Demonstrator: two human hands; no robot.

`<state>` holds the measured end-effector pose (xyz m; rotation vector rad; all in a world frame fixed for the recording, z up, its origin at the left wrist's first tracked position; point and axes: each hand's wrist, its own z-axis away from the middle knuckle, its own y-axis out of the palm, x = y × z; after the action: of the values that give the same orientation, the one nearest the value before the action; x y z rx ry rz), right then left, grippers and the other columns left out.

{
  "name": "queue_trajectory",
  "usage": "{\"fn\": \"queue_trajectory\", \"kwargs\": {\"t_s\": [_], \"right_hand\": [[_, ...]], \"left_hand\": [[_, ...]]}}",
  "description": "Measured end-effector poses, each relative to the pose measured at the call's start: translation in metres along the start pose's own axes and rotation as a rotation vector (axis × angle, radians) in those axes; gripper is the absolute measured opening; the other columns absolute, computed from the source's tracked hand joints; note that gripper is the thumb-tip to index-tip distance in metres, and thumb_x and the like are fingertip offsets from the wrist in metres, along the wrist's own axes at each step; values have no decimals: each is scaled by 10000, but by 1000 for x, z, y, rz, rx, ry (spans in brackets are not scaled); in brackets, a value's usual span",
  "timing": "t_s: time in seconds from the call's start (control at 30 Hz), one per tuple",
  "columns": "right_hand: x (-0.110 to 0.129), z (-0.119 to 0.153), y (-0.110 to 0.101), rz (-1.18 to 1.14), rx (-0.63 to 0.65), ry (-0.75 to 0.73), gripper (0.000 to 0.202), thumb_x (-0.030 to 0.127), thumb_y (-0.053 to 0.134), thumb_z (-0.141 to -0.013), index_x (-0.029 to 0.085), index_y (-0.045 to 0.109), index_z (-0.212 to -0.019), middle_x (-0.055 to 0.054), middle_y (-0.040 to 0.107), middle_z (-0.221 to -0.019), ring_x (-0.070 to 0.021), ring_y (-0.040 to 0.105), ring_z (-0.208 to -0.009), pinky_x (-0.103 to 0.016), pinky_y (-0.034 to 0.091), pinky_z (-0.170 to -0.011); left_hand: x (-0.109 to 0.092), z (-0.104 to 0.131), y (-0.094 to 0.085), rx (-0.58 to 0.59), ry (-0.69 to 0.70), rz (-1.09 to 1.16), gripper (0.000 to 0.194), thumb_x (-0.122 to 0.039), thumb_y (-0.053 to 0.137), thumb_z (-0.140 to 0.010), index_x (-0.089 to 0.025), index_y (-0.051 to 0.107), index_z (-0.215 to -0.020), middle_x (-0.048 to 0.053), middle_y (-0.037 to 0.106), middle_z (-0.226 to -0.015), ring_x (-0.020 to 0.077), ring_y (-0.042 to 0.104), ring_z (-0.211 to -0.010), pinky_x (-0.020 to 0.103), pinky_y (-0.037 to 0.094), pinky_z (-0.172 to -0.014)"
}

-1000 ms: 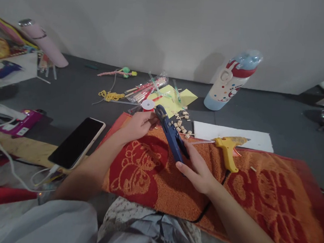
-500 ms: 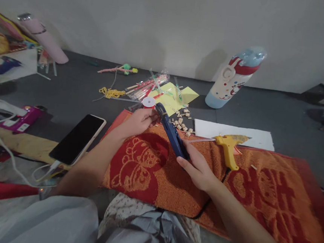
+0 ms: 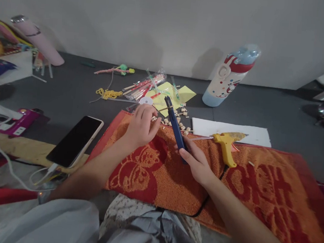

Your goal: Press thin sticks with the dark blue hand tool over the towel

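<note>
My right hand (image 3: 197, 158) is wrapped round the lower end of a long dark blue hand tool (image 3: 176, 128), which tilts up and away over the towel. Its exact kind is not clear, but two narrow jaws show at its top. Between those jaws lies a thin wooden stick (image 3: 163, 109), reaching left toward my left hand (image 3: 143, 125). The fingers of that hand are bent and pinch the stick's left end, partly hidden behind the knuckles. Just beyond the tool several small cut wooden pieces (image 3: 182, 119) lie scattered beside yellow paper (image 3: 187, 95).
An orange-red towel (image 3: 185, 184) covers the front of the dark table. To the right, a yellow glue gun (image 3: 228, 144) rests by a white board (image 3: 251, 133). A phone (image 3: 75, 140) lies left; a bottle (image 3: 229, 80) stands behind. Wrapped sticks (image 3: 146, 86) lie at the back.
My left hand has turned and drawn back slightly from the tool's tip. The tool is more upright and rotated, so its jaws and the stick now show.
</note>
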<state>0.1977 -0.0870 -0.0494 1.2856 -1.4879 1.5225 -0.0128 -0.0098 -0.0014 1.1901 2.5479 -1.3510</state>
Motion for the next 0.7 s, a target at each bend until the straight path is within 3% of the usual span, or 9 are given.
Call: {"fn": "queue_trajectory", "kwargs": {"t_s": [0.13, 0.3, 0.47, 0.7], "right_hand": [[6, 0, 0, -131, 6, 37, 653, 619, 486, -888, 220, 475, -1404, -127, 600, -1365, -314, 551, -1268, -519, 454, -1039], [7, 2, 4, -142, 17, 12, 689, 650, 459, -883, 210, 447, -1413, -135, 505, -1464, -319, 465, -1354, -535, 368, -1116], [6, 3, 7, -74, 53, -55, 638, 586, 440, -922, 197, 402, -1426, -148, 538, -1414, -307, 518, -1298, -517, 376, -1109], [13, 4, 3, 60, 73, -146, 579, 546, 389, -951, 200, 384, -1416, -139, 605, -1311, -310, 559, -1241, -493, 437, -1054]], "left_hand": [[-20, 7, 1, 306, -204, 215, 281, -406, 436, -922, -185, 506, -764, 33, 580, -699, 163, 545, -686, 315, 454, -704], [-36, 14, 11, 501, -403, 799, 382, -481, 548, -866, -152, 565, -1059, 109, 670, -1062, 216, 641, -943, 356, 513, -829], [-44, 21, 21, 540, -498, 1129, 564, -448, 735, -741, -170, 494, -1168, 155, 553, -1286, 236, 608, -1063, 353, 523, -855], [-50, 23, 23, 492, -509, 1217, 557, -463, 760, -720, -184, 505, -1129, 136, 597, -1211, 229, 622, -1041, 347, 531, -853]]}}
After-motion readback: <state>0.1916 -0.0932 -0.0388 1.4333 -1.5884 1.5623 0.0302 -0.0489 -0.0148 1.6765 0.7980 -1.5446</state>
